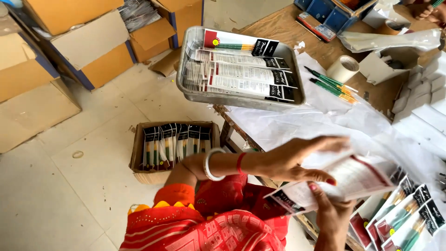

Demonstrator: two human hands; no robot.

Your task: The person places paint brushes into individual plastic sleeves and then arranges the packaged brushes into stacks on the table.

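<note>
My left hand (pixel 297 160) and my right hand (pixel 332 209) both grip a flat brush pack in a clear sleeve (pixel 353 179) over the near edge of the wooden table (pixel 278 28). The left hand holds its upper edge with thumb beneath; the right hand pinches it from below. A metal tray (pixel 190 88) filled with several packed brush sets sits at the table's left edge, overhanging it. Loose green-handled brushes (pixel 332 86) lie on clear plastic sheets (pixel 297 121) behind my hands. More brush packs (pixel 404 214) are fanned at the lower right.
An open cardboard box (pixel 137 155) of brush packs stands on the tiled floor to the left. Large cardboard cartons (pixel 88 51) are stacked beyond it. A tape roll (pixel 343 69), white card pieces (pixel 427 79) and a blue box (pixel 325 11) lie on the table. Another person's hand (pixel 427 10) shows at the top right.
</note>
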